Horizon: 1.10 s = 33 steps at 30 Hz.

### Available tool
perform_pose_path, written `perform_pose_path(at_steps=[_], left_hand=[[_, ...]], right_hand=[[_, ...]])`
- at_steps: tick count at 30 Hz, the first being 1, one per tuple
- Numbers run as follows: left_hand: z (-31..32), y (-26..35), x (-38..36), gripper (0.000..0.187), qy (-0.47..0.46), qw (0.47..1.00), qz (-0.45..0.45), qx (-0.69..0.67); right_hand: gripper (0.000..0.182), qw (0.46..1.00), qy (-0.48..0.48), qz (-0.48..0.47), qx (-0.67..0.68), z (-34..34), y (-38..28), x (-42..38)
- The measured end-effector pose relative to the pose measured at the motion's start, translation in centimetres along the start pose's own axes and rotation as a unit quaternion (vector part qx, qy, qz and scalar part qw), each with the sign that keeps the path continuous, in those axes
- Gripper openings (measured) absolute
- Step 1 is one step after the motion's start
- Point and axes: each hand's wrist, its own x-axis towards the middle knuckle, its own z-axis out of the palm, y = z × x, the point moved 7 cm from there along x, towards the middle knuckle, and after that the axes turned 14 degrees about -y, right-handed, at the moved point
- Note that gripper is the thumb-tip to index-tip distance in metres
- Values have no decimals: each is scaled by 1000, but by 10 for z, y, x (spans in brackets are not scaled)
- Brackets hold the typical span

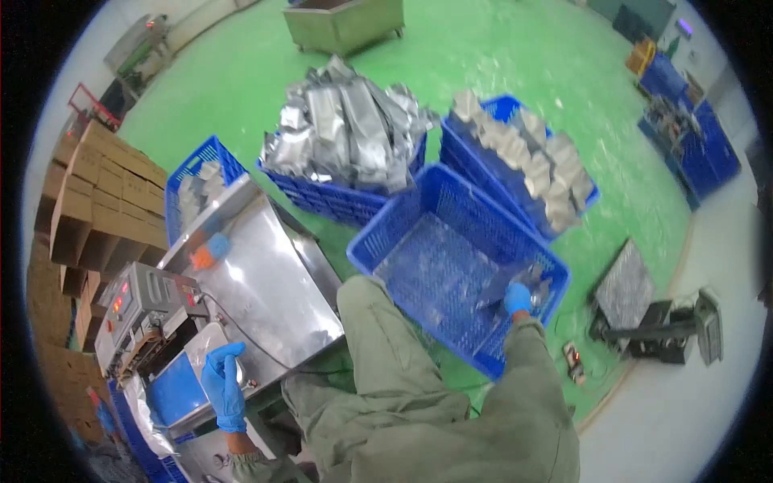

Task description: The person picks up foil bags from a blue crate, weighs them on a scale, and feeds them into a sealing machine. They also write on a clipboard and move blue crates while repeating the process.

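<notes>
My right hand (pixel 518 298), in a blue glove, reaches into the right end of a large blue plastic crate (pixel 459 185). Its fingers close on a grey foil pouch (pixel 494 288), partly hidden by the hand. My left hand (pixel 223 386), gloved in blue too, hovers beside the blue plate (pixel 179 390) of a bench machine (pixel 133 310) with red lit digits. The left fingers bend loosely with a gap at the thumb, and nothing shows in them. To its right is a shiny steel tray table (pixel 274 282).
Crates heaped with silver foil pouches (pixel 346 125) and with filled beige-silver packs (pixel 531 165) stand beyond the large crate. Cardboard boxes (pixel 109 201) are stacked at left. A platform scale (pixel 624 282) stands at right. A cable (pixel 245 338) crosses the steel table, where an orange-and-blue item (pixel 211 250) lies.
</notes>
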Motion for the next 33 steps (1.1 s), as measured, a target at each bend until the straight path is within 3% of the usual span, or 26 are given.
perform_pose_path(at_steps=[1,3,4,6,7,9,11,13,18,20,22,25,28,29,31,32,33], left_hand=[[-2,-3,-1,16,1,1000,-3,1],[-7,-11,-5,16,10,1000,3,10],[-8,-14,-6,16,23,1000,9,0],[-9,-23,-12,16,28,999,-3,-28],[-9,-26,-14,16,36,999,-4,-33],[-2,-20,-16,17,5,1000,26,13],[4,-16,-20,18,-13,1000,-12,11],[3,1,-23,19,-12,998,56,17],[-43,13,-35,28,37,992,117,-5],[-78,15,-44,41,82,986,136,-44],[-118,14,-59,44,200,960,188,-52],[-156,-22,-74,43,261,953,139,-64],[-165,-60,-81,42,320,924,139,-157],[-169,-69,-89,37,380,908,93,-148],[-171,-83,-93,36,412,890,86,-174],[-170,-92,-95,34,435,874,75,-203],[-168,-98,-93,34,436,872,75,-208]], right_hand=[[15,998,35,-57,-10,-16,-8,7],[13,991,-63,-84,-78,-71,-47,-1],[13,991,-49,-91,-85,-102,-63,-7],[10,959,-50,-271,-73,-146,-112,-40],[10,957,-47,-276,-80,-172,-134,-61],[9,902,34,-426,-53,-239,-201,-128],[13,840,66,-531,-87,-301,-267,-198],[20,781,85,-613,-84,-347,-323,-258],[26,631,177,-754,-31,-424,-437,-363],[24,602,179,-778,-19,-433,-485,-377],[22,576,183,-796,-10,-433,-530,-388],[15,554,73,-824,92,-405,-598,-390],[18,551,71,-828,77,-353,-640,-395],[18,543,73,-833,74,-339,-646,-401],[26,550,7,-788,276,-324,-644,-396],[26,550,7,-789,272,-312,-643,-405],[30,553,-57,-743,373,-303,-640,-401]])
